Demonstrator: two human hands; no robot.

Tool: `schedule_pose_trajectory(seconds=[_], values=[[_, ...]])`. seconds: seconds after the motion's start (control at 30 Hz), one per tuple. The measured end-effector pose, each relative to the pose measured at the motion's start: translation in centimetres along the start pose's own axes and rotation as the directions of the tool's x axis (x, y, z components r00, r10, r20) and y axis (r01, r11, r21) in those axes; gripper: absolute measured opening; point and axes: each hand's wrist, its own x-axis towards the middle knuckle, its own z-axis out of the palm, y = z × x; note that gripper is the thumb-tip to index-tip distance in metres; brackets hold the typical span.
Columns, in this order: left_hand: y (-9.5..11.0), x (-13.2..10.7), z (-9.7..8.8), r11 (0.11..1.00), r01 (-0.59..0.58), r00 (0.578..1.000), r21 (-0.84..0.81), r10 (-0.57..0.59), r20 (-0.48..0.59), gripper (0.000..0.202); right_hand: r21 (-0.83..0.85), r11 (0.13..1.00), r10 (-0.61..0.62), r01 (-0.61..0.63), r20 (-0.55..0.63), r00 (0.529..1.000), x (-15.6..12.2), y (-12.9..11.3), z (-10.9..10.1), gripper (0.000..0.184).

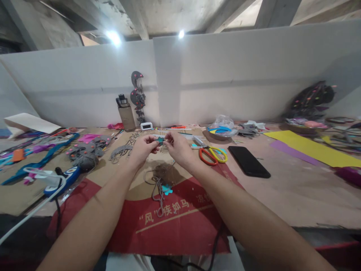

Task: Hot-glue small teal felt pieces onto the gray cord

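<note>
Between the thumb and fingers of my left hand (145, 148) is a small teal star-shaped piece (160, 140), held above the middle of the table. Close against the star's right edge, my right hand (177, 146) has its fingertips pinched together. Whether these grip the star or a thin cord cannot be made out. A loose tangle of grey cord (158, 184) lies below the hands on the cardboard. Beside the cord are light-blue cut pieces (167, 189). Scissors (210, 154) with one red and one yellow handle lie just right of my right hand.
A red and brown cardboard sheet (175, 229) covers the front. To the right lie a black phone (248, 162) and yellow paper (313, 146). A bottle (126, 114) stands at the back. On the left are a power strip (63, 184) and grey decorated pieces (87, 150).
</note>
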Motion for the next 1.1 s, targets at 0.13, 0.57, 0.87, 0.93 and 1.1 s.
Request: schedule_pose_trajectory(seconds=[0.13, 0.57, 0.87, 0.93, 1.1], values=[[-0.1, 0.0, 0.2, 0.995, 0.056, 0.996, -0.08, -0.061, -0.062, 0.024, -0.031, 0.998, -0.047, 0.046, -0.032, 0.998, -0.1, -0.1, 0.0, 0.004], [-0.3, 0.1, 0.6, 0.956, 0.049, 0.994, -0.29, -0.074, -0.076, 0.026, -0.071, 0.997, 0.038, -0.039, -0.017, 0.999, -0.1, -0.6, 0.2, 0.01], [-0.1, -0.1, 0.7, 0.958, 0.068, 0.997, -0.279, -0.074, -0.011, 0.029, -0.043, 0.999, 0.028, -0.024, 0.074, 0.997, -0.2, -0.6, 0.5, 0.026], [-0.1, 0.1, 0.6, 0.96, 0.043, 0.998, -0.275, -0.054, -0.034, 0.026, -0.026, 1.0, 0.009, -0.006, 0.094, 0.996, 0.0, -0.3, 0.3, 0.028], [-0.1, 0.5, 0.0, 0.948, -0.009, 0.992, -0.318, -0.032, -0.124, 0.024, -0.067, 0.985, 0.15, -0.159, -0.115, 0.982, 1.6, 1.5, -3.4, 0.028]])
